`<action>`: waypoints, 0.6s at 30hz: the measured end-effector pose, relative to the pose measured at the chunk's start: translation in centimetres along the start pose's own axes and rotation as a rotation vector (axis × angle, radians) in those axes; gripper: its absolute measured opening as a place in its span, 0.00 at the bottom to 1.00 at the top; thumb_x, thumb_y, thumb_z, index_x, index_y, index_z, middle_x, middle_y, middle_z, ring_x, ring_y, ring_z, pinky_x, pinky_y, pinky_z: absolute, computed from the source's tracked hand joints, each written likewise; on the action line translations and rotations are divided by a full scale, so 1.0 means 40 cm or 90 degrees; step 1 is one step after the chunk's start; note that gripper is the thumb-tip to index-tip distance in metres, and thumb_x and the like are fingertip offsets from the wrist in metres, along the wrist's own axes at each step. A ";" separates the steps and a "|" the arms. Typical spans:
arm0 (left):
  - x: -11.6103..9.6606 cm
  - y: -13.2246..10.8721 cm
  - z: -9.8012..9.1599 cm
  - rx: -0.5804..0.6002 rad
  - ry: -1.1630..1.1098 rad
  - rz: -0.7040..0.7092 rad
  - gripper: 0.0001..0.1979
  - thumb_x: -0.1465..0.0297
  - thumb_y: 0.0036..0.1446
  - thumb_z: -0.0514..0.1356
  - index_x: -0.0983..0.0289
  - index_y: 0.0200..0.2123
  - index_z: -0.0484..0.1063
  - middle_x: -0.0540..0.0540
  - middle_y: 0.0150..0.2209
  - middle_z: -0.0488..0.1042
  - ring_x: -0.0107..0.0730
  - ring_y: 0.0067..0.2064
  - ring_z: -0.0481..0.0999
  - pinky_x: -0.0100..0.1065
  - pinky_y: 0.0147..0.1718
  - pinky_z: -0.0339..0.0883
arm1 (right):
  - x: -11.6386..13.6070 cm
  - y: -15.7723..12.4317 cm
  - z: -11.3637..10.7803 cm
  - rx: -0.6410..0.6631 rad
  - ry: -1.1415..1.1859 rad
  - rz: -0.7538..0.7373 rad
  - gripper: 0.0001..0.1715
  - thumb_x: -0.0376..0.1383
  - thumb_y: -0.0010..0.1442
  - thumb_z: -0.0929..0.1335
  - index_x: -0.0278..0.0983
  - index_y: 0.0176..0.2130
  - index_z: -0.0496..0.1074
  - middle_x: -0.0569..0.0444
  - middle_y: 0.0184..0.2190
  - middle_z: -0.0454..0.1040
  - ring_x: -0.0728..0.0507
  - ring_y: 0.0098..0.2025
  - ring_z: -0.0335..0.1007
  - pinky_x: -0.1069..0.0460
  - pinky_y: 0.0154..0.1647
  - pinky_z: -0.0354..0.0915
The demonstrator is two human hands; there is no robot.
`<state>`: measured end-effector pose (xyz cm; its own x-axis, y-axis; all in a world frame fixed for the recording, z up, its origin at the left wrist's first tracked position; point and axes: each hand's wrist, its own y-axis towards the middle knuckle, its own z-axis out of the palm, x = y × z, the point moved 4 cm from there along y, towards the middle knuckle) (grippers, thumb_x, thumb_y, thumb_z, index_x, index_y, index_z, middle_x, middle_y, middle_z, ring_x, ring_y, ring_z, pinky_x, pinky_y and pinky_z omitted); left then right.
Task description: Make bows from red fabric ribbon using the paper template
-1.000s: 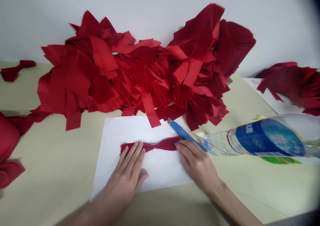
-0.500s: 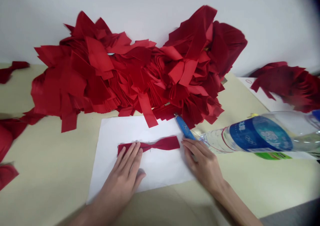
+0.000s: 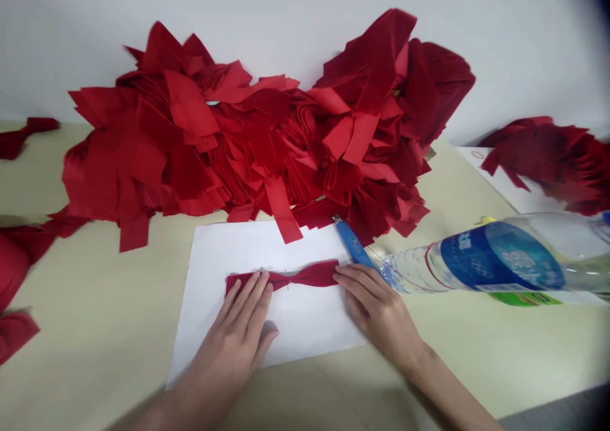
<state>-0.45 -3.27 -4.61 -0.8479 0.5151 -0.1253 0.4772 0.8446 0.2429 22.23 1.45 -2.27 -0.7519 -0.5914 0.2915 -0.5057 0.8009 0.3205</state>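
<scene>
A red velvety ribbon strip (image 3: 312, 274), pinched narrow at its middle, lies flat on a white sheet of paper (image 3: 295, 329) with small pen marks near the strip's waist. My left hand (image 3: 245, 320) rests flat on the strip's left half, fingers stretched out and thumb apart. At the strip's right end, the fingertips of my right hand (image 3: 376, 301) touch its edge; the fingers are extended and lie side by side. Just beyond that hand is a blue utility knife (image 3: 351, 240), its lower end partly hidden by the fingers.
A large heap of red ribbon strips (image 3: 257, 138) spans the back against the wall. A plastic bottle (image 3: 500, 256) lies on its side at right, a thin red thread around it. More red strips (image 3: 548, 157) lie behind it, and others (image 3: 19, 259) at far left.
My right hand has slid a little left, from beside the ribbon strip's right end onto its edge. My left hand stays where it was on the strip.
</scene>
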 end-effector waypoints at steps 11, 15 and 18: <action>0.037 0.038 -0.053 0.047 -0.143 -0.045 0.19 0.68 0.64 0.50 0.64 0.57 0.61 0.59 0.60 0.63 0.42 0.59 0.64 0.45 0.52 0.66 | 0.090 0.132 0.013 0.049 0.140 -0.034 0.13 0.31 0.57 0.68 0.35 0.44 0.72 0.49 0.43 0.73 0.41 0.50 0.64 0.44 0.52 0.66; 0.061 0.068 -0.093 -0.044 -0.203 -0.110 0.15 0.71 0.62 0.52 0.64 0.52 0.65 0.58 0.56 0.66 0.42 0.59 0.62 0.46 0.53 0.64 | 0.103 0.159 0.052 0.103 0.148 -0.045 0.08 0.29 0.57 0.67 0.35 0.39 0.72 0.50 0.40 0.73 0.40 0.50 0.63 0.43 0.51 0.66; 0.057 0.107 -0.108 -0.072 -0.215 -0.105 0.10 0.73 0.59 0.55 0.63 0.45 0.68 0.59 0.53 0.68 0.45 0.58 0.62 0.49 0.51 0.65 | 0.101 0.161 0.062 0.114 0.167 -0.039 0.09 0.28 0.56 0.67 0.36 0.40 0.71 0.50 0.39 0.72 0.40 0.48 0.63 0.42 0.48 0.67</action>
<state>-1.33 0.90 0.30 -0.7781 0.4096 -0.4762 0.2969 0.9080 0.2958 14.89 4.43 -1.25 -0.5946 -0.6247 0.5062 -0.6309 0.7528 0.1880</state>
